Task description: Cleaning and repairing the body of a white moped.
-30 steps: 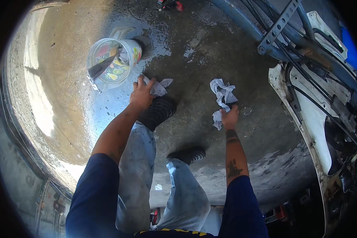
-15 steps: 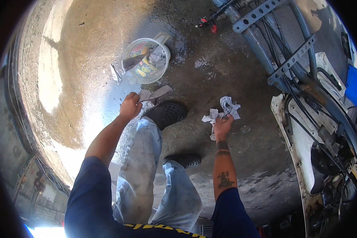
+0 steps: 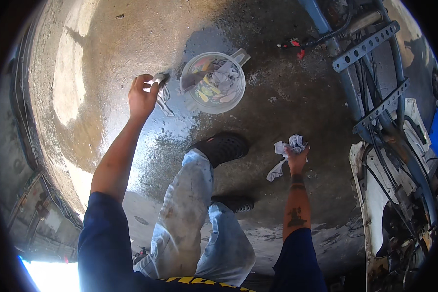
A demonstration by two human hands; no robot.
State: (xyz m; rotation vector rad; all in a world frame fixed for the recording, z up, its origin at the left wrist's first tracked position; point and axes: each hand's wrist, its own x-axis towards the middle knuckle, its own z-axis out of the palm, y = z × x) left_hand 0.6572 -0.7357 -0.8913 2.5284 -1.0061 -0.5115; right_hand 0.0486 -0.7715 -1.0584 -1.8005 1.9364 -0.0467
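My left hand [image 3: 144, 97] reaches toward the floor left of a clear plastic bucket [image 3: 238, 99]. Its thumb and fingers pinch the upper end of a crumpled white paper strip [image 3: 164, 100], whose lower part hangs or lies against the wet floor. Inside the bucket are crumpled paper scraps [image 3: 225, 74] and a darker strip along the left side. Farther right, my right hand [image 3: 298, 159] is closed around a wad of crumpled paper [image 3: 295, 143], with one loose piece drooping on its left.
A blue-grey metal frame [image 3: 348, 80] with perforated brackets and dark cables stands along the right. Below it lies a white, rusty panel [image 3: 372, 194]. A red-tipped cable end [image 3: 300, 52] rests on the floor. My dark clogs [image 3: 224, 148] stand between my hands.
My left hand has moved up and forward to the paper strip beside the bucket; the scraps it held near my shoe are gone from there. The right hand keeps its wad. The view has shifted.
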